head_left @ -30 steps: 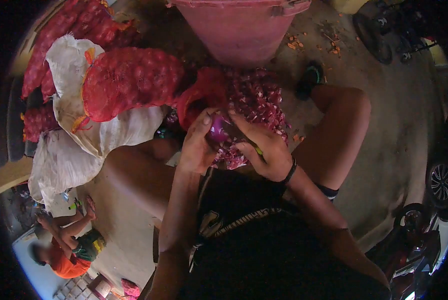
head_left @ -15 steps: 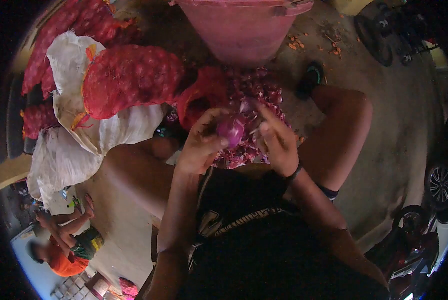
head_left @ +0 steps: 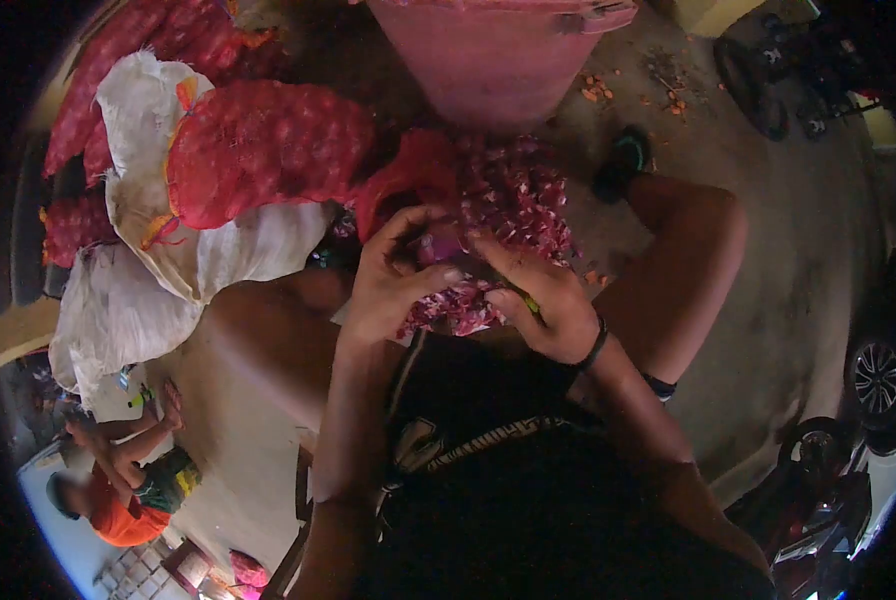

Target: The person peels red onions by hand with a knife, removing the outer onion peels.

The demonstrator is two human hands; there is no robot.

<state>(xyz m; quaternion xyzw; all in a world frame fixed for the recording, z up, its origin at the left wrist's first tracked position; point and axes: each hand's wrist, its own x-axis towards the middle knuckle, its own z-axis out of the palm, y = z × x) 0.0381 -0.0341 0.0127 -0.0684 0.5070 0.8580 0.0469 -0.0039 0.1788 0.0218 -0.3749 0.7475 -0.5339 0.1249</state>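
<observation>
My left hand [head_left: 383, 290] is curled around a red onion [head_left: 440, 246], with its thumb stretched along the near side. Close on the other side, my right hand [head_left: 548, 305] is closed on a small knife [head_left: 533, 306]; a bit of its yellow-green handle shows between thumb and palm, and the blade is hard to make out. Under both hands lies a heap of red onions and loose skins [head_left: 518, 190]. An open red mesh sack [head_left: 408, 175] slumps just beyond my left hand.
A full mesh sack of onions [head_left: 268, 150] rests on white woven sacks [head_left: 258, 250] at the left. A big pink tub [head_left: 488, 65] stands ahead. Another person [head_left: 133, 490] sits at the lower left. Motorbike parts [head_left: 818, 470] and a car wheel [head_left: 876, 378] are at the right.
The onion has moved slightly left and up, turning deeper into my left hand. My right hand has rotated and come lower, so the yellow-green handle now shows.
</observation>
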